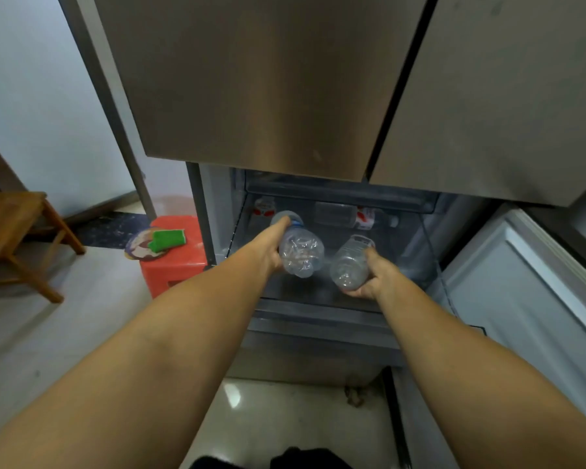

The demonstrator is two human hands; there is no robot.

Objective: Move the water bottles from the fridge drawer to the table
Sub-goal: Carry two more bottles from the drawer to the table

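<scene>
A: Grip check, both hands closed on bottles. Left hand [271, 252] wraps a clear water bottle [300, 253], base toward the camera, cap end pointing far. Right hand [372, 275] clasps a second water bottle [349, 264] from its right side, base also near.

B: Position of both?

A: Over the open fridge drawer [318, 319], side by side, apart from each other. Whether they touch the drawer floor, cannot tell.

B: Farther in?

A: More bottles [347, 214] lying at the far end, red-and-white labels. Closed steel upper doors [268, 79] above.

B: Off to the left?

A: Red stool [176, 262] beside the fridge, green cloth [167, 239] on top; wooden table [11, 228] at far left.
</scene>
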